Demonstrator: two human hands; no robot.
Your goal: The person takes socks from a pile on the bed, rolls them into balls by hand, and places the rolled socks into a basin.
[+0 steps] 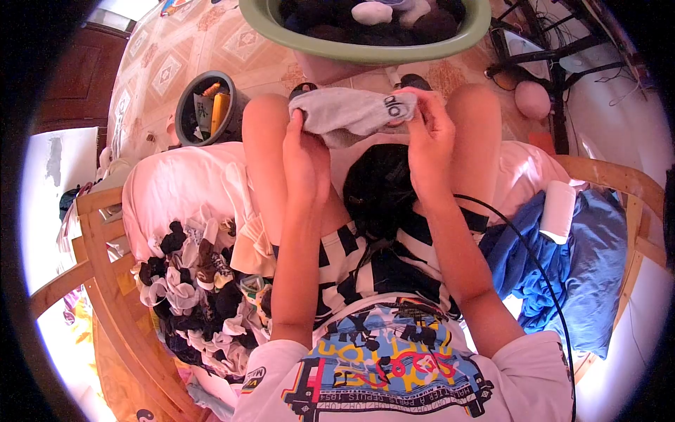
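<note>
Our left hand point(307, 162) and right hand point(432, 141) pinch the grey sock point(344, 111) at twelve o'clock, long axis nine-to-three, lettered end toward three; we sit on pink bedding point(186, 176), patterned floor point(165, 70) beyond.

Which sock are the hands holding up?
The grey sock with dark letters, held between the left hand and the right hand. The pile of socks on the person's left lies out of both hands.
</note>
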